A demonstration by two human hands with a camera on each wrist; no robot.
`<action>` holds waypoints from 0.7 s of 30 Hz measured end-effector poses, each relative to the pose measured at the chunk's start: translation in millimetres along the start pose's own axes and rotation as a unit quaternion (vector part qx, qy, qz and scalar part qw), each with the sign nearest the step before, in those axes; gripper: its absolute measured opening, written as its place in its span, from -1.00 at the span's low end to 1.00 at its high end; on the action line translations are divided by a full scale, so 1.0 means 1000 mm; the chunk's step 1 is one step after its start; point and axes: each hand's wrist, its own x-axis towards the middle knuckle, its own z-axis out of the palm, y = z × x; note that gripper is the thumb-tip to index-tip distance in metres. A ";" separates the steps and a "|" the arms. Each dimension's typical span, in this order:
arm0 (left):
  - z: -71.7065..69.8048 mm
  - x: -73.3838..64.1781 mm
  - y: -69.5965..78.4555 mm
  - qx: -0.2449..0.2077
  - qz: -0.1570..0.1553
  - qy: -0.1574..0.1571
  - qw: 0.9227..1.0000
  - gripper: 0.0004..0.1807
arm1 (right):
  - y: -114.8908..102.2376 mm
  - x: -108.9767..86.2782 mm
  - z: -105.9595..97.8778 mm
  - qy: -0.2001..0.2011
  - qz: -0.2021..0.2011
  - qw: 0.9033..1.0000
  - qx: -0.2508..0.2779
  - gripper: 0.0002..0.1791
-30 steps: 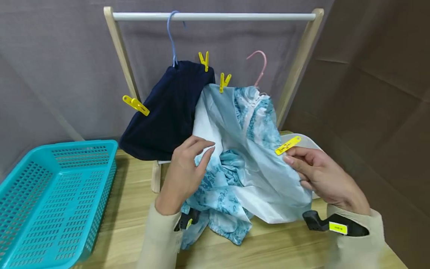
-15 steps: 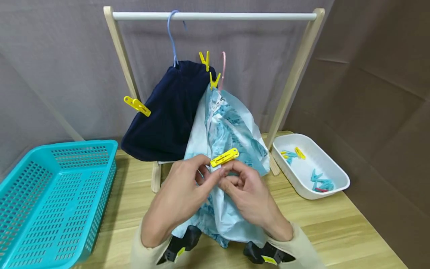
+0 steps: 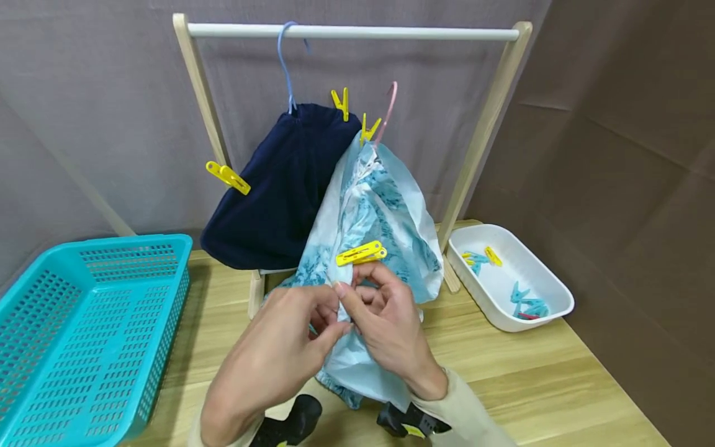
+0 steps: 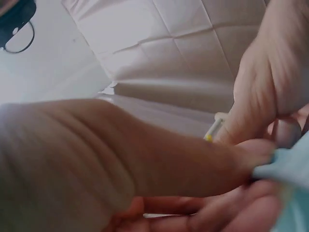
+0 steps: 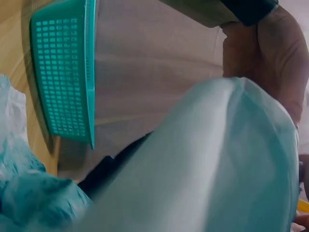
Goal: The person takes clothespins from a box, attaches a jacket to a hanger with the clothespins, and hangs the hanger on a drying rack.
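A blue-and-white patterned garment (image 3: 385, 205) hangs from a pink hanger (image 3: 389, 108), whose hook stands below the rack's rod. One yellow clothespin (image 3: 368, 130) is clipped near its top, another yellow clothespin (image 3: 360, 253) on its turned edge. Just beneath that lower clothespin, my right hand (image 3: 385, 316) pinches the garment's edge between thumb and fingers. My left hand (image 3: 274, 354) pinches the same edge slightly lower; in the left wrist view its thumb presses the pale cloth (image 4: 285, 169) against the fingers. Pale lining cloth (image 5: 193, 159) fills much of the right wrist view.
A navy garment (image 3: 285, 192) with two yellow clothespins hangs from a blue hanger (image 3: 285, 62) on the rack's white rod (image 3: 357, 31). At the left stands a turquoise basket (image 3: 139, 372). A white tray (image 3: 475, 304) with several clothespins sits at the right, near the table's edge.
My right hand has brought the garment's edge with its clothespin leftward, and my left hand has taken hold of it too. Both hands then moved slightly lower and left. The white tray is uncovered.
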 end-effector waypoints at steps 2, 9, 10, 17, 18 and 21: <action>0.000 -0.001 0.000 0.008 -0.002 0.023 1.000 -0.69 | 0.000 0.002 -0.002 -0.013 -0.017 1.000 -0.009 -0.79; -0.012 -0.017 0.000 0.035 -0.011 0.101 0.994 -0.76 | -0.014 0.005 -0.029 -0.005 -0.087 0.985 -0.148 -0.73; -0.016 -0.020 -0.001 0.045 -0.017 0.113 0.992 -0.79 | -0.016 0.006 -0.035 0.007 -0.095 0.983 -0.159 -0.73; -0.032 -0.026 -0.014 0.101 -0.046 0.217 0.970 -0.82 | -0.024 0.017 -0.082 0.105 -0.065 0.953 -0.277 -0.82; -0.032 -0.023 -0.016 0.106 -0.045 0.233 0.966 -0.83 | -0.023 0.018 -0.090 0.099 -0.053 0.944 -0.310 -0.77; -0.027 -0.009 -0.026 0.118 -0.045 0.276 0.953 -0.88 | -0.013 0.019 -0.114 0.025 0.008 0.912 -0.410 -0.45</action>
